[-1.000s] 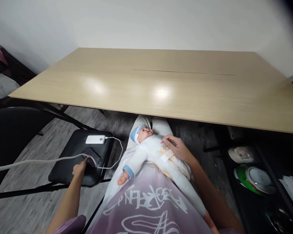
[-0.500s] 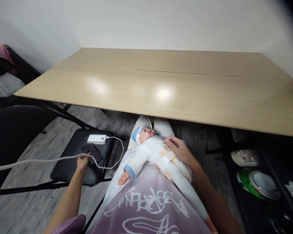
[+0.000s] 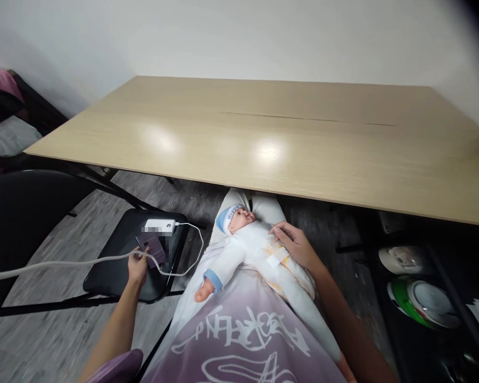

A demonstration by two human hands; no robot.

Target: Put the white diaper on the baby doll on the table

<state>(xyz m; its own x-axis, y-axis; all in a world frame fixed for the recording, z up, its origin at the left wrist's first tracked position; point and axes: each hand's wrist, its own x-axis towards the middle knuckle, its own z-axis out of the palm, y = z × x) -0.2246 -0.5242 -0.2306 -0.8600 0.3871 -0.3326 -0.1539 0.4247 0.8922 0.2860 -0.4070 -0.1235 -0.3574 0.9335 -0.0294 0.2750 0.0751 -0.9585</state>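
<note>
A baby doll (image 3: 259, 239) in a white outfit and a blue-and-white cap lies on its back across my lap. Around its middle is a white-and-orange diaper (image 3: 277, 258). My right hand (image 3: 297, 244) rests on the doll's belly, fingers laid out loosely over the diaper's upper edge. Off to the left, my left hand (image 3: 139, 266) grips a purple-grey smartphone (image 3: 154, 248) above a black folding chair (image 3: 107, 271). Part of the phone is blurred by pixel blocks. A white power bank (image 3: 159, 227) lies on the seat with a white cable (image 3: 201, 244) plugged in.
A long wooden table (image 3: 231, 143) stands in front of me, its near edge above my knees. At the right, a dark shelf holds a white container (image 3: 399, 259) and a green-and-white round item (image 3: 427, 303). Another chair (image 3: 27, 213) stands at the left.
My left hand has shifted slightly right and tilted the phone, so more of its purple-grey surface shows. My right hand and the doll have hardly moved.
</note>
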